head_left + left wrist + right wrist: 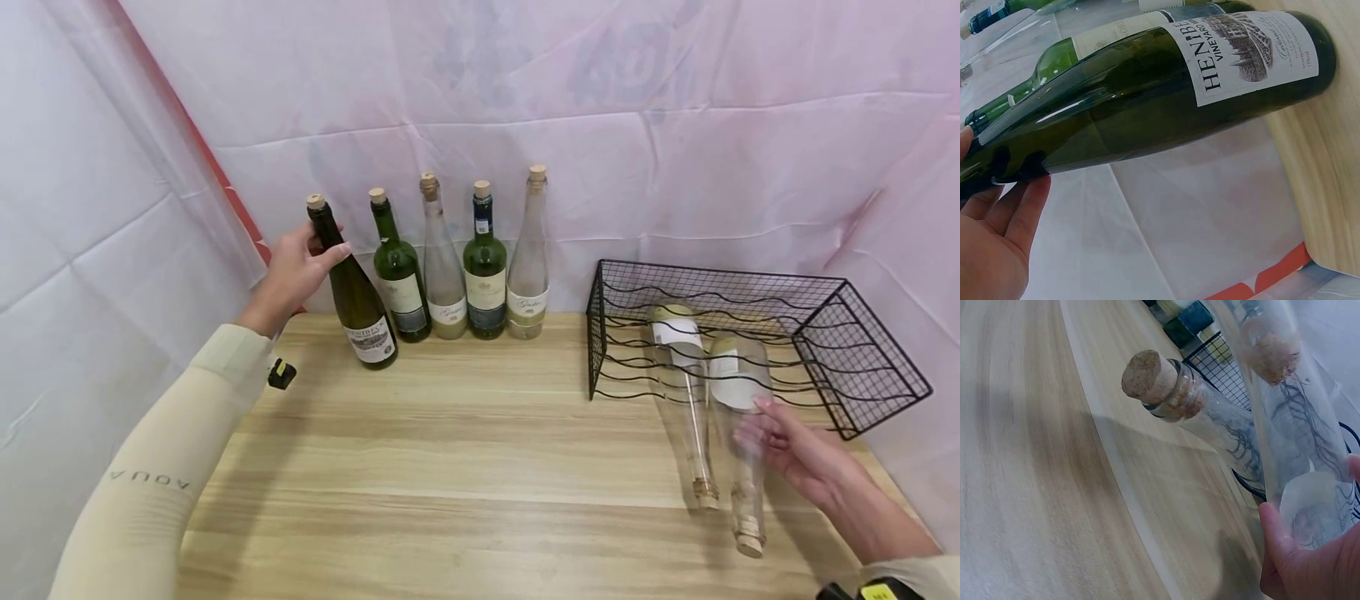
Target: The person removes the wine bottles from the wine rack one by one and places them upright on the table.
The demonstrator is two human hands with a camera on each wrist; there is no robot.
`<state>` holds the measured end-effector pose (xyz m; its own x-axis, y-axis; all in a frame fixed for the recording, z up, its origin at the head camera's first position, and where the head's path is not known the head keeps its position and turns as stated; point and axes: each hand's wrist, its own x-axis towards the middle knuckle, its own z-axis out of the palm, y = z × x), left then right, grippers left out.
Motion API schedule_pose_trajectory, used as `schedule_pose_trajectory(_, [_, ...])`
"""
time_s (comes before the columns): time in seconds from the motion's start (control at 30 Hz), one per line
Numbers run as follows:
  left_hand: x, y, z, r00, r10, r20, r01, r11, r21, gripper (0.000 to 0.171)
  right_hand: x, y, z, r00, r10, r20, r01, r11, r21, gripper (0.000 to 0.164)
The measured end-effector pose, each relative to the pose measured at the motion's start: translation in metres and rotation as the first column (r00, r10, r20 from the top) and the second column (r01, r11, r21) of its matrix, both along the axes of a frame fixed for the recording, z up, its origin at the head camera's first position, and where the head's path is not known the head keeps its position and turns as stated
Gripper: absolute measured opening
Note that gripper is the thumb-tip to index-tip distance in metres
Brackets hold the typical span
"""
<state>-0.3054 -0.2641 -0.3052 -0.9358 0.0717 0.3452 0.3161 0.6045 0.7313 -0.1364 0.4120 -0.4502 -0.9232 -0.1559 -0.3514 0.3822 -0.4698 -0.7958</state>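
My left hand [294,271] grips the neck of a dark green wine bottle [352,292], which leans with its corked top to the left and its base low at the table. In the left wrist view its white vineyard label [1250,53] faces up. At the right, my right hand [798,454] holds a clear glass bottle [738,442] around its body, thumb on one side. This bottle lies with its base in a black wire rack [847,354] and its cork toward me. Beside it lies a second clear bottle [686,425], its cork [1147,378] close to the right wrist camera.
Along the back stand several corked bottles: a green bottle [401,287], a clear bottle [444,267], another green bottle [485,267] and a clear bottle [528,258]. They stand on a wooden table [480,433]. White sheeting [480,92] hangs behind and at both sides.
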Motion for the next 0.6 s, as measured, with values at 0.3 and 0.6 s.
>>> schedule_pose_trajectory(0.3, [-0.008,-0.003,0.001,1.0,0.002,-0.024,-0.002,1.0,-0.02,0.055,0.005,-0.001,-0.005,0.999,0.014,-0.029,-0.014,1.0,0.009,0.013])
schedule_pose_trajectory(0.6, [-0.017,-0.006,0.002,1.0,-0.021,-0.015,0.021,1.0,-0.009,0.051,0.014,-0.007,0.0,1.0,0.0,0.016,-0.001,0.998,0.067,0.013])
